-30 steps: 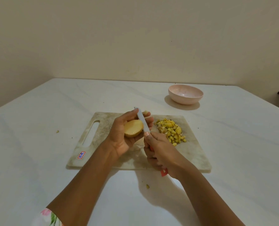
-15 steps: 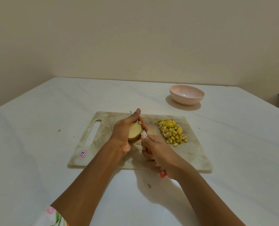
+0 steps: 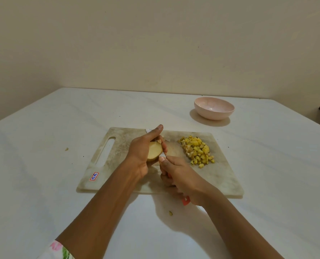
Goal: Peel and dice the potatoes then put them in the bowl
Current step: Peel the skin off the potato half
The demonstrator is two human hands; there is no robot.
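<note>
While I watch through the head camera, the left hand (image 3: pixel 142 152) is curled around a potato (image 3: pixel 154 151), holding it just above the cutting board (image 3: pixel 118 146), with the index finger stretched out over the top. The potato's pale flat cut face is turned toward the right hand (image 3: pixel 178 176). That hand is wrapped around the knife (image 3: pixel 186 200), whose red handle end pokes out below the heel of the palm. Its thumb lies right against the lower edge of the potato. A small pale blade tip (image 3: pixel 148 130) shows beyond the left index finger. Most of the blade is hidden by the fingers, so I cannot tell how deep it sits in the potato.

On the right half of the board lies a heap of yellow diced potato (image 3: pixel 197 151), apart from both hands. The board is worn and stained, its handle slot toward the bench's left edge and a small red and blue sticker (image 3: pixel 94 176) at its near left corner. It sits in the middle of the white bench (image 3: pixel 43 128).

A pink bowl (image 3: pixel 214 110) stands toward the far right corner of the bench, well apart from the board, and I see nothing in it. One small scrap (image 3: pixel 66 149) lies on the bench left of the board, another (image 3: pixel 171 213) toward the near edge between my two forearms. A floral sleeve (image 3: pixel 59 249) shows at the left elbow.
</note>
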